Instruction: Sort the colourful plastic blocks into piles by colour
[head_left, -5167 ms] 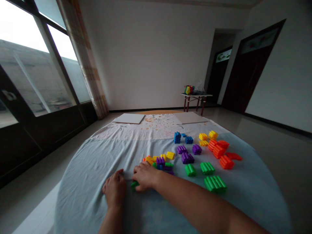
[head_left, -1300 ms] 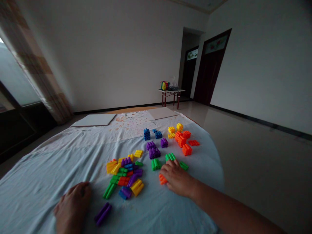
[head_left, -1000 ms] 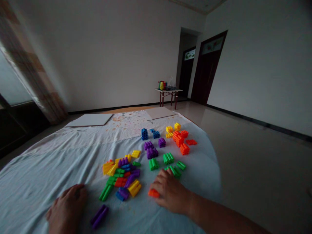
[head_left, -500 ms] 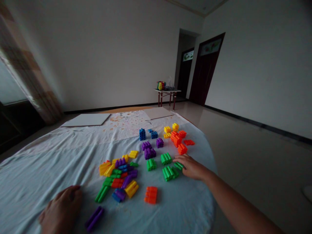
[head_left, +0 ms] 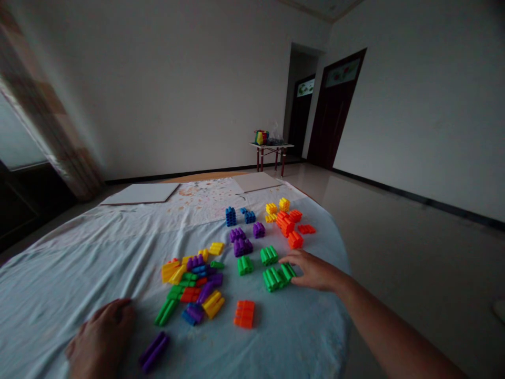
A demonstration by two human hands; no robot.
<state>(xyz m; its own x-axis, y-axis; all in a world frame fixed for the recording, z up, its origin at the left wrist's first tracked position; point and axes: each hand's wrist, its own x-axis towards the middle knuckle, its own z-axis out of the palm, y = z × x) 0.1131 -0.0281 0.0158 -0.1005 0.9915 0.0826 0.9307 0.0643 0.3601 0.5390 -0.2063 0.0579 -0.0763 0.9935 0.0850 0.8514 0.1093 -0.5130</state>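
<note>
My right hand [head_left: 313,269] reaches over the table's right side, thumb and fingers on either side of a green building block [head_left: 288,272]. That block sits against a green block stack [head_left: 273,279]. Another green stack [head_left: 269,255] lies just beyond, and a smaller green one [head_left: 245,265] is to its left. My left hand [head_left: 101,334] rests on the cloth at the lower left, fingers loosely bent and holding nothing visible. Nearest to it is a purple block [head_left: 154,351]. A mixed heap of blocks, with a yellow block [head_left: 213,304] at its near side, lies between my hands.
Purple stacks [head_left: 242,247], blue stacks [head_left: 230,216], orange stacks [head_left: 284,223] and yellow stacks [head_left: 271,209] stand farther back. An orange block [head_left: 244,314] lies near the front. Two flat boards [head_left: 140,193] rest on the far tablecloth [head_left: 98,252]. A small table [head_left: 272,146] stands by the doorway.
The green block by my right hand now sits closer against the green stack and is turned more upright. My left hand stays about where it was.
</note>
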